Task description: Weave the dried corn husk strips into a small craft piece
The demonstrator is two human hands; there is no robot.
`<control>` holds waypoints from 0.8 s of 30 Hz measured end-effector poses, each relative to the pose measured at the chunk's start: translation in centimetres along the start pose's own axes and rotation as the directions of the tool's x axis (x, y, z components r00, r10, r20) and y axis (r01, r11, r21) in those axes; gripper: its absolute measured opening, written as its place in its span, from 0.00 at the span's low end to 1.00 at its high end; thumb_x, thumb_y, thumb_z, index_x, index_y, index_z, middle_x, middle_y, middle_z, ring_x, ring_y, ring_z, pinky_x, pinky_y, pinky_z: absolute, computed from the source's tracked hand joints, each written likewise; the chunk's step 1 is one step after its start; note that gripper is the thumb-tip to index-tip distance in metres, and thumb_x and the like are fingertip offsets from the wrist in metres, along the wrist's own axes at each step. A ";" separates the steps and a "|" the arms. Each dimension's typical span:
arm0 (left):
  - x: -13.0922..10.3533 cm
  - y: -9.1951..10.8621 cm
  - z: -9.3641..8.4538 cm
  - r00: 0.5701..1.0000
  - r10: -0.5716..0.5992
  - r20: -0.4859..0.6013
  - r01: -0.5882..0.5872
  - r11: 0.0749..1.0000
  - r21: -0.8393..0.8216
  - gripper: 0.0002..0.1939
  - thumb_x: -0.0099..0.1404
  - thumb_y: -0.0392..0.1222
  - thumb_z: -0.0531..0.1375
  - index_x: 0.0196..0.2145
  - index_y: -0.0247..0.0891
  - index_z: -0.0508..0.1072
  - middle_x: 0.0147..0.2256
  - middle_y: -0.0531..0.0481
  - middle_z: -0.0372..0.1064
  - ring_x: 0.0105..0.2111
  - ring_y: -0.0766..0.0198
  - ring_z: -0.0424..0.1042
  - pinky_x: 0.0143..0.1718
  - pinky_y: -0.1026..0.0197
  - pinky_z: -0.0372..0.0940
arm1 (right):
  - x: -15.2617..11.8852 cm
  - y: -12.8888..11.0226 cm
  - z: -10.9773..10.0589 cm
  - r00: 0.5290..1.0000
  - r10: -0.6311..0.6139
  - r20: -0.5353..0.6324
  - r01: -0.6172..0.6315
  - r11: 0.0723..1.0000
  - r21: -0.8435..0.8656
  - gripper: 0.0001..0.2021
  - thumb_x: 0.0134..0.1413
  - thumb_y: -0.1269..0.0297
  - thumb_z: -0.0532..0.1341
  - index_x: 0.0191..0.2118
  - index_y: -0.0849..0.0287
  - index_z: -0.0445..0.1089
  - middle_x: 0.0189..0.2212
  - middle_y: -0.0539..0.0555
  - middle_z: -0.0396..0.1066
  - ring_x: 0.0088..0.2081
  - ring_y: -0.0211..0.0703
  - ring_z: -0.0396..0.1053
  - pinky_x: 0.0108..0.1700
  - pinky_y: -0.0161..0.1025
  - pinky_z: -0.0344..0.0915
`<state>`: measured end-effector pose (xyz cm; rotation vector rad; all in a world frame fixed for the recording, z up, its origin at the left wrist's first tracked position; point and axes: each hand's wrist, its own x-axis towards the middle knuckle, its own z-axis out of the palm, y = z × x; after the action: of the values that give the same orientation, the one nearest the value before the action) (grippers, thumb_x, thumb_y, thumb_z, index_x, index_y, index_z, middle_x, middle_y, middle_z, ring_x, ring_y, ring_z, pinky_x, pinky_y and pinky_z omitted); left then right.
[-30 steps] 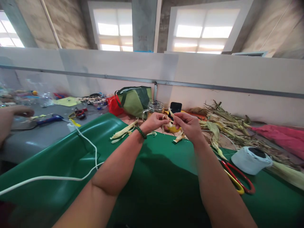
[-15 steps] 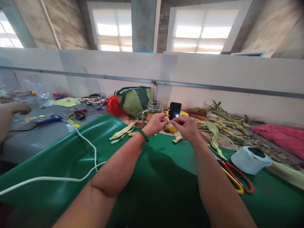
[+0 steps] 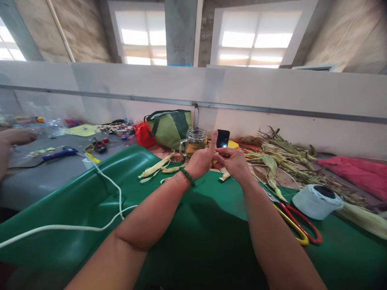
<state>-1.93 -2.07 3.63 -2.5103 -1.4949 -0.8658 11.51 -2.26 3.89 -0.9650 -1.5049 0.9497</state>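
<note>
My left hand [image 3: 200, 162], with a green bead bracelet [image 3: 188, 177] at the wrist, has one finger pointing up while the others curl in. Against it, my right hand [image 3: 236, 163] pinches with thumb and forefinger. The pale corn husk between the two hands is almost wholly hidden by the fingers now. Several dry husk strips [image 3: 157, 166] lie to the left of my hands on the green mat [image 3: 211, 241]. A short husk scrap [image 3: 224, 176] lies under my right hand. Just behind my fingers stand a phone [image 3: 223, 137] and a glass mug [image 3: 196, 146] with amber liquid.
Scissors [image 3: 299, 226] with red and yellow handles lie by my right forearm, beside a white twine roll [image 3: 317, 203]. Dry stalks [image 3: 290, 161] are heaped behind. A white cable [image 3: 60, 228] crosses the mat. Another person's hand [image 3: 21, 137] is at far left, near a blue-handled tool [image 3: 62, 153].
A finger of my left hand has risen upright, and that hand has turned. The husk that showed between my fingertips is now mostly covered. My right hand keeps its pinch.
</note>
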 end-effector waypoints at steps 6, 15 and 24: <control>-0.2 0.8 -0.4 0.999 0.042 0.018 -0.044 0.986 0.162 0.44 0.66 0.35 0.51 0.65 0.27 0.21 0.32 0.43 0.75 0.31 0.58 0.76 0.32 0.63 0.65 | -0.3 -0.8 -0.2 0.992 0.103 0.071 -0.111 0.987 0.116 0.20 0.23 0.54 0.74 0.25 0.58 0.72 0.20 0.48 0.72 0.21 0.39 0.70 0.27 0.39 0.70; 0.3 0.1 1.3 0.987 0.131 0.096 -0.104 0.964 -0.246 0.20 0.63 0.34 0.55 0.53 0.29 0.67 0.25 0.49 0.71 0.27 0.64 0.72 0.32 0.65 0.64 | 0.8 0.4 -1.8 0.886 -0.327 -0.328 0.290 0.944 -0.159 0.12 0.36 0.55 0.68 0.21 0.59 0.72 0.19 0.48 0.66 0.22 0.34 0.58 0.26 0.35 0.57; 0.5 -0.5 1.3 0.918 0.192 0.347 0.187 0.560 -0.807 0.16 0.57 0.46 0.64 0.21 0.31 0.68 0.20 0.53 0.67 0.19 0.71 0.67 0.24 0.68 0.62 | 1.1 0.6 -2.5 0.889 -0.347 -0.299 0.290 0.932 -0.217 0.20 0.45 0.45 0.62 0.30 0.60 0.74 0.22 0.50 0.70 0.24 0.37 0.62 0.28 0.36 0.60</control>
<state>-1.60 -1.01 2.73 -3.5713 -1.3440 -1.3926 13.88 -0.81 4.04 -0.9061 -1.4093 0.4024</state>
